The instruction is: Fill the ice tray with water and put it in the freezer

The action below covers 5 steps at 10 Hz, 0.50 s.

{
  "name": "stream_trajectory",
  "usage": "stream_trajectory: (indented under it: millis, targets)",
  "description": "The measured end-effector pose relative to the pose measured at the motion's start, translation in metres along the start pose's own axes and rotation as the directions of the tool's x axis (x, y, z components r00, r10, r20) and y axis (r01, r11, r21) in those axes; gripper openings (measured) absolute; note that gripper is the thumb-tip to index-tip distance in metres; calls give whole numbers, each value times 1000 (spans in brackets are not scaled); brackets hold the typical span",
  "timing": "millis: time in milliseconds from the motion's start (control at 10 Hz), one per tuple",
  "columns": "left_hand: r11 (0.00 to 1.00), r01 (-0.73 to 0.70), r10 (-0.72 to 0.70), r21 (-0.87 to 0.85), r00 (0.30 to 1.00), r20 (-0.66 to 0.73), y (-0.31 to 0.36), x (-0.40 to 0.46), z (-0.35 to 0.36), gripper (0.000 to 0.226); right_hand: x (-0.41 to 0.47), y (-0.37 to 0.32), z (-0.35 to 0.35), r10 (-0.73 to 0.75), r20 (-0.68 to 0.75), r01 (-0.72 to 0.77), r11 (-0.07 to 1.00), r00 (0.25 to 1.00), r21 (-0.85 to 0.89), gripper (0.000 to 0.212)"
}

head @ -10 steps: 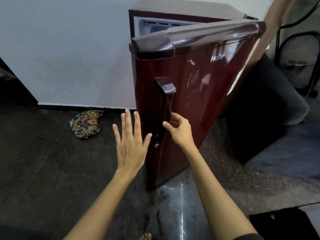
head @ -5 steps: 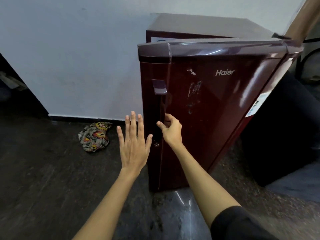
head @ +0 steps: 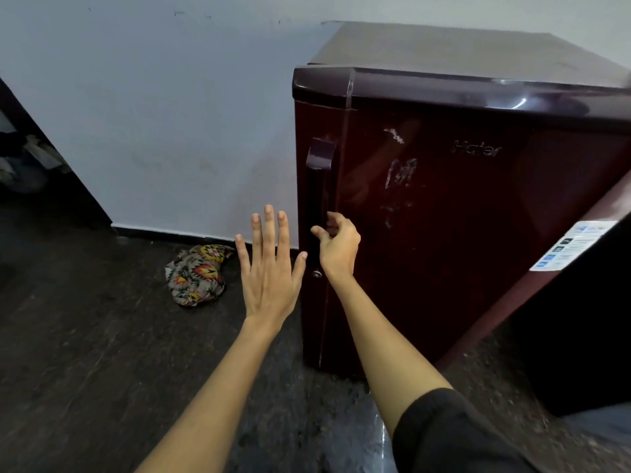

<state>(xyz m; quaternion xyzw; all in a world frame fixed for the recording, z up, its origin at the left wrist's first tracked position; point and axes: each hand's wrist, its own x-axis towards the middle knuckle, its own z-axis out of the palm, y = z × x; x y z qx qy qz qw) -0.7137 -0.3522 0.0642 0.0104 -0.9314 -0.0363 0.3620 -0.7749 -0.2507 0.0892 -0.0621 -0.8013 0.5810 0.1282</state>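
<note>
dark floor (head: 85, 353) bears the maroon fridge (head: 444, 233) and a crumpled patterned cloth (head: 196, 274).

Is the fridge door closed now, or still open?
Closed. The fridge door sits flush under the top, with no interior showing. The right hand is at the handle.

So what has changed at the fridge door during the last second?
The fridge door swung from partly open to shut against the cabinet, drawn by the right hand, whose fingers remain hooked on the door handle. The left hand stays open and empty beside it. The patterned cloth lies unmoved.
</note>
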Motion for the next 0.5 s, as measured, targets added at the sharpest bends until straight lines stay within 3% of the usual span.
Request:
stream_trajectory:
  millis: [300, 500]
  targets:
    - [999, 5, -6, 37, 1000, 20, -2, 12, 15, 76, 12, 9, -1, -34, 36, 34, 999, 999, 0, 39]
    - [1000, 0, 1, 16, 1000, -12, 3, -3, 27, 73, -13, 27, -14, -194, 77, 199, 977, 978, -76, 42]
